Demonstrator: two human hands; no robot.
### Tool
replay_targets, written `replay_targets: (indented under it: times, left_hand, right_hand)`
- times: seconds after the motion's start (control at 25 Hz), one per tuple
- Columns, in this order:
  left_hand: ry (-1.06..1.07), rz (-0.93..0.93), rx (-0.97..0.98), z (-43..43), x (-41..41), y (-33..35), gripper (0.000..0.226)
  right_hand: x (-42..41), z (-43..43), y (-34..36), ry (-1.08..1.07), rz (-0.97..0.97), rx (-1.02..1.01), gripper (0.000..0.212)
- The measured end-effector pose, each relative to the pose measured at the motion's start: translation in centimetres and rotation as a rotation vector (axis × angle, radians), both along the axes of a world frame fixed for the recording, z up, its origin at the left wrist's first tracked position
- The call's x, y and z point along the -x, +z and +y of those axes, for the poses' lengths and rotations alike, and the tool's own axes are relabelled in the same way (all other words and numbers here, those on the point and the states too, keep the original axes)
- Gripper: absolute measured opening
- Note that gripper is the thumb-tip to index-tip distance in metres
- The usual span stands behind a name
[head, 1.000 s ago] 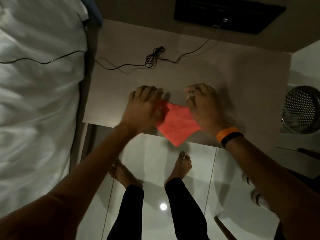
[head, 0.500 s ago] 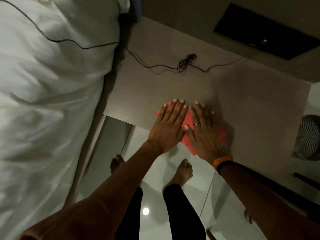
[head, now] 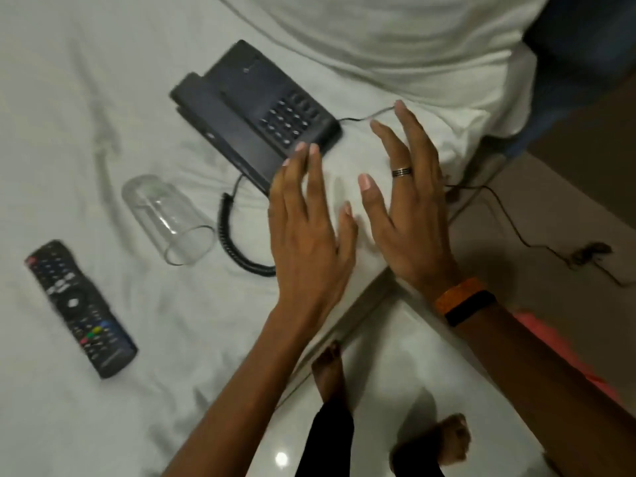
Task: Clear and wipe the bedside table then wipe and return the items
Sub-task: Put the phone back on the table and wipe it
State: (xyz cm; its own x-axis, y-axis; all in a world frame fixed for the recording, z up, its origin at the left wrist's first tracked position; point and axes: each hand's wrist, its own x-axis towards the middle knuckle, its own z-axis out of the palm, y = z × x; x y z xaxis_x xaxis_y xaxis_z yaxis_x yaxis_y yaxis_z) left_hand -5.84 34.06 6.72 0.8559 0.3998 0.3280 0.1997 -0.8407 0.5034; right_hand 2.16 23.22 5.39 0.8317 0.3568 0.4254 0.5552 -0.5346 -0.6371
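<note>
A dark desk telephone [head: 254, 108] lies on the white bed sheet, its coiled cord [head: 230, 232] trailing toward me. My left hand [head: 306, 228] hovers open just right of the phone's near corner. My right hand [head: 409, 208], wearing a ring, is open beside it, fingers spread, over the sheet. A clear drinking glass [head: 168, 218] lies on its side left of the cord. A black remote control [head: 79, 308] lies further left. The red cloth [head: 564, 356] shows on the bedside table [head: 557, 228] behind my right forearm.
The white bed [head: 103, 98] fills the left and top. A thin black cable [head: 537, 242] runs from the phone across the table to a tangled bunch. My bare feet stand on glossy white floor tiles [head: 395, 380] below.
Both hands have left the red cloth on the table and swung left over the bed toward the telephone. My view has turned from the table to the bed.
</note>
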Motion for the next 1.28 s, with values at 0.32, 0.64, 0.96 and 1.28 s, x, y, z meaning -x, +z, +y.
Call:
replay_targets:
  times: [0.32,0.64,0.96,1.28]
  left_hand:
    - [0.368,-0.024,0.955,10.8,-4.3,1.0,0.070]
    - [-0.074,-0.102,0.926,3.0,-2.7,3.8,0.075]
    - [-0.518,0.283,0.980,-12.9,-7.0,0.4,0.083]
    - [-0.543,0.663,0.892,-19.1,-14.4,-11.9,0.076]
  right_hand:
    - [-7.5,12.9,2.1,0.043,0.532,0.124,0.052]
    - [-2.0,3.2,6.1,-0.399,0.436,-0.303,0.042]
    - [2.2,-17.4,1.7,-0.839,0.552,-0.565,0.044]
    - [0.3,-23.3,-11.3,-0.934,0.876,-0.678,0.057]
